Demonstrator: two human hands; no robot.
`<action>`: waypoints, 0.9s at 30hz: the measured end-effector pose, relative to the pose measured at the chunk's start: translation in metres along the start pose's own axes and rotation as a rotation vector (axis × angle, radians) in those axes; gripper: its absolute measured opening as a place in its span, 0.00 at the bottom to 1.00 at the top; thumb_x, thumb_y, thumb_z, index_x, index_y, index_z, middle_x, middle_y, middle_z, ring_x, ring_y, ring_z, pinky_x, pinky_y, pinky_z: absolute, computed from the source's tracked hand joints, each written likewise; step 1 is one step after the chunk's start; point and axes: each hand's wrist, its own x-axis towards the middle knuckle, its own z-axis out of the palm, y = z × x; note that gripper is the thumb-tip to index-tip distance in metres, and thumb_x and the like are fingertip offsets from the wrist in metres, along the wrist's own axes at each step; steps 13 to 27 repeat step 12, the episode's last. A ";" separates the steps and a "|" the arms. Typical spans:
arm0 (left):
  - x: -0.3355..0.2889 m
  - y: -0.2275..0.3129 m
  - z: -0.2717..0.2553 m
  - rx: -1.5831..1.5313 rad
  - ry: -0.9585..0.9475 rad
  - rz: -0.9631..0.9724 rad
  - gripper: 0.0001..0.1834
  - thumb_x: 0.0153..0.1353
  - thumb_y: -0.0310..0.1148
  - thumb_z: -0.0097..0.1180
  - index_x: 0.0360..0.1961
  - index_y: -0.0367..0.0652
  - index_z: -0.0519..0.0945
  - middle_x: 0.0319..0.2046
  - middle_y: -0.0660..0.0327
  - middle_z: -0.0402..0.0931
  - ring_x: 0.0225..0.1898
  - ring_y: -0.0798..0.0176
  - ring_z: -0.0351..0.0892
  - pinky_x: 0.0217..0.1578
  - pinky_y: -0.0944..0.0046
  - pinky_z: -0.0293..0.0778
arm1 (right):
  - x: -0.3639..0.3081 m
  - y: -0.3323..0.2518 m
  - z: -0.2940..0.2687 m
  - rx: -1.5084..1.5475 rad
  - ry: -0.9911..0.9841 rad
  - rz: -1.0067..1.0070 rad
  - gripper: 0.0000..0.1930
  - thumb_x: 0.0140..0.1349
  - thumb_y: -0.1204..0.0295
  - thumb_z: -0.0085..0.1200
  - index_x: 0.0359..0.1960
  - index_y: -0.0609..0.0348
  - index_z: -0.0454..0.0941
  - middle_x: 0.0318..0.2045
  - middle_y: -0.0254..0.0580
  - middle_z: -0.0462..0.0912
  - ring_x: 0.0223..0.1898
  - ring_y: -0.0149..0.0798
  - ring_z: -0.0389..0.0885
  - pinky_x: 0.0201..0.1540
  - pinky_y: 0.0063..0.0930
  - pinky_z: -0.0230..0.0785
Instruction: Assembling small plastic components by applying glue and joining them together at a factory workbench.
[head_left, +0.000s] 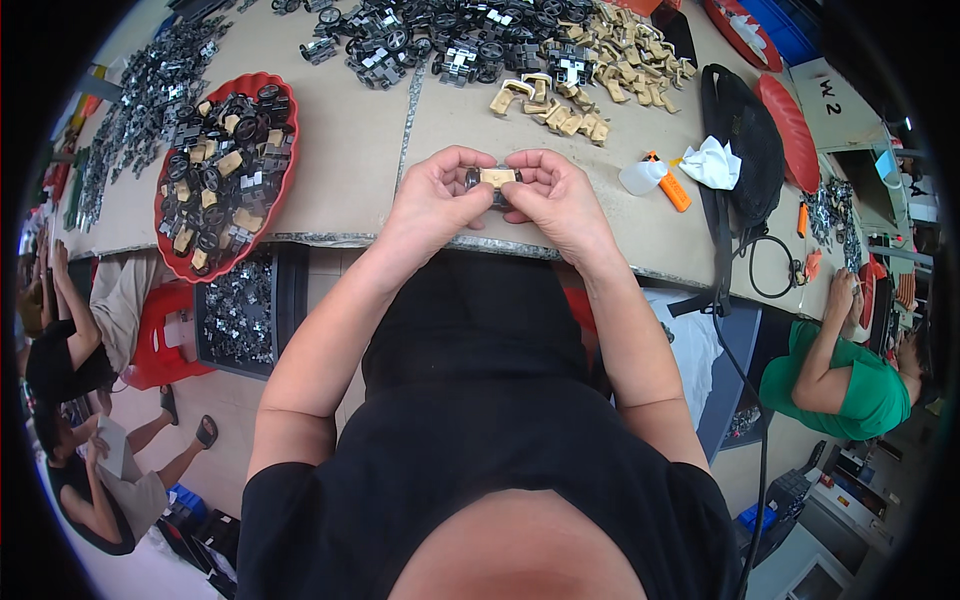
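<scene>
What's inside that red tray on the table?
The red tray holds a heap of small black wheeled parts mixed with tan pieces. They cover its bottom, so whatever lies under the heap cannot be seen.

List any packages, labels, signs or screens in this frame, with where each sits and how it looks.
Sign: far right of the table, a pale card or box face with dark handwritten marks.
Bottle: right of the hands, small, translucent white, lying beside an orange tool; no label can be made out.
Screens: none that I can make out.
</scene>
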 end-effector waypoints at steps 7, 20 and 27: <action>-0.001 -0.005 0.002 -0.046 0.014 0.008 0.14 0.53 0.22 0.51 0.43 0.34 0.71 0.31 0.64 0.73 0.28 0.77 0.71 0.27 0.77 0.71 | 0.002 0.004 0.000 -0.021 0.003 -0.010 0.19 0.51 0.78 0.55 0.45 0.68 0.67 0.35 0.42 0.76 0.32 0.27 0.77 0.33 0.17 0.73; -0.002 -0.008 -0.002 -0.032 -0.028 0.075 0.15 0.54 0.23 0.51 0.45 0.37 0.71 0.35 0.60 0.73 0.31 0.74 0.72 0.30 0.74 0.73 | 0.009 0.004 0.009 -0.019 -0.013 -0.037 0.19 0.51 0.79 0.55 0.45 0.68 0.67 0.35 0.42 0.76 0.32 0.27 0.77 0.33 0.17 0.73; -0.002 -0.008 -0.002 -0.032 -0.028 0.075 0.15 0.54 0.23 0.51 0.45 0.37 0.71 0.35 0.60 0.73 0.31 0.74 0.72 0.30 0.74 0.73 | 0.009 0.004 0.009 -0.019 -0.013 -0.037 0.19 0.51 0.79 0.55 0.45 0.68 0.67 0.35 0.42 0.76 0.32 0.27 0.77 0.33 0.17 0.73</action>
